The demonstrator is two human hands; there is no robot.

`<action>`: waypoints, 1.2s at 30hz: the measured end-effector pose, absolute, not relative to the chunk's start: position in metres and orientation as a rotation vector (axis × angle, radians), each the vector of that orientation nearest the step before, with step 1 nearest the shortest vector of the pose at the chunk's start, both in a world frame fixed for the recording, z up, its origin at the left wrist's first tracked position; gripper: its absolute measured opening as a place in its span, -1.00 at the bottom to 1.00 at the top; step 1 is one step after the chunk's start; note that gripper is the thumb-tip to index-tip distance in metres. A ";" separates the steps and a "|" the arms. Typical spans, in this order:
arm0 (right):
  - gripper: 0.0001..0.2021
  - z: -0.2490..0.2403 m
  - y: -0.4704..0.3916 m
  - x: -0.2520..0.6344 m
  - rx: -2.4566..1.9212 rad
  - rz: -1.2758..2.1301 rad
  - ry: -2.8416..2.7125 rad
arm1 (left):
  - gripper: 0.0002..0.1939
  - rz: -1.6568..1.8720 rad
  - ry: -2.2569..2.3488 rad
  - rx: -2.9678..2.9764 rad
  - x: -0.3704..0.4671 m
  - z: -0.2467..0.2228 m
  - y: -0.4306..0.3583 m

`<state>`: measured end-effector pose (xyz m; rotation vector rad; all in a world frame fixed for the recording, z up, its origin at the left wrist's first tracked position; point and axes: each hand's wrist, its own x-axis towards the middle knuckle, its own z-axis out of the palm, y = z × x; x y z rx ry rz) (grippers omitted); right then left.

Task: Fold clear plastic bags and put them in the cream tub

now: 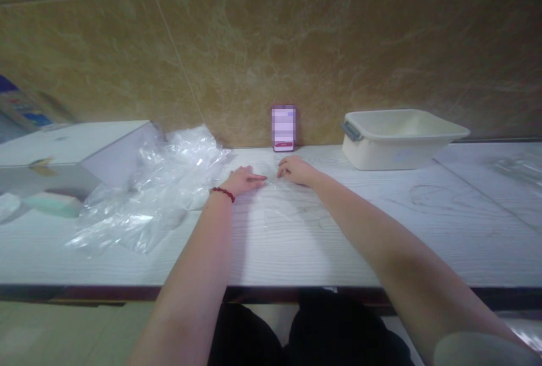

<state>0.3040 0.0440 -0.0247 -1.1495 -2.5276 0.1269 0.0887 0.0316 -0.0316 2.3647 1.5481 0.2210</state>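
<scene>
My left hand point(247, 180), with a red bead bracelet at its wrist, rests on a thin clear plastic sheet or bag point(271, 199) lying flat on the white wood-grain table point(288, 258). Its fingers are stretched out towards the right. Across a small gap, my right hand point(295, 170) has its fingers curled down with the tips together at the same clear plastic; whether they pinch it is too small to tell. A phone point(283, 129) leans upright against the wall just behind both hands.
Crumpled clear plastic bags point(156, 191) lie left of my left hand. Beyond them are a white box point(71, 146) and a pale green item point(55, 204). A cream basin point(381, 148) stands at the right by the wall. More clear plastic point(523, 168) lies at the far right.
</scene>
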 end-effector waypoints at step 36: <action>-0.80 -0.006 -0.099 0.363 -1.118 -0.040 -2.824 | -0.60 0.280 1.074 2.548 0.147 -0.028 0.009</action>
